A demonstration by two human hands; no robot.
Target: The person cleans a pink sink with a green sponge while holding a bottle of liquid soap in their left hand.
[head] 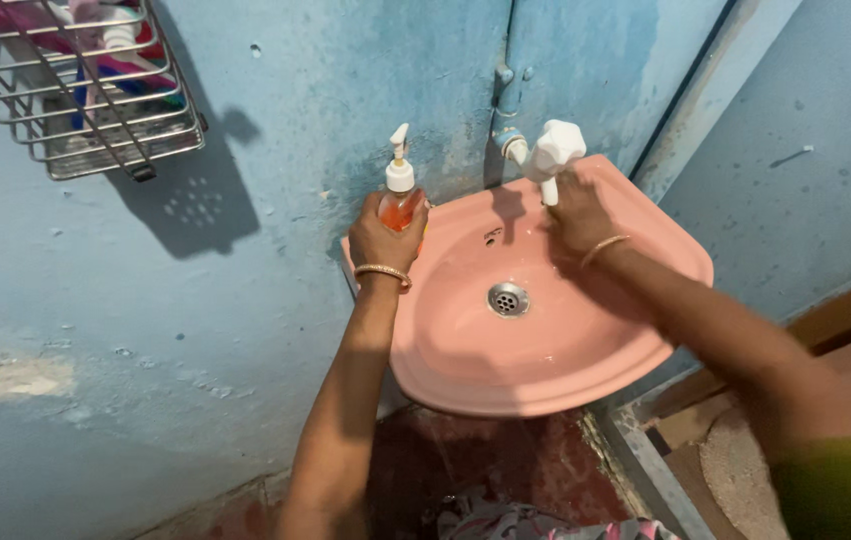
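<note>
Bare forearms, thin gold bangle (382,272) on each wrist, green sleeve (840,485)

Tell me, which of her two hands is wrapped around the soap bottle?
The left hand. It grips the orange pump bottle standing on the pink sink's back left rim, while the right hand is at the white tap.

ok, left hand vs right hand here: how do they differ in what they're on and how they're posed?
The left hand is wrapped around an orange soap pump bottle on the pink sink rim's left corner; the right hand rests just below the white tap at the back. The left grips closed; whether the right grips anything is unclear. Both wrists wear a thin gold bangle.
</note>
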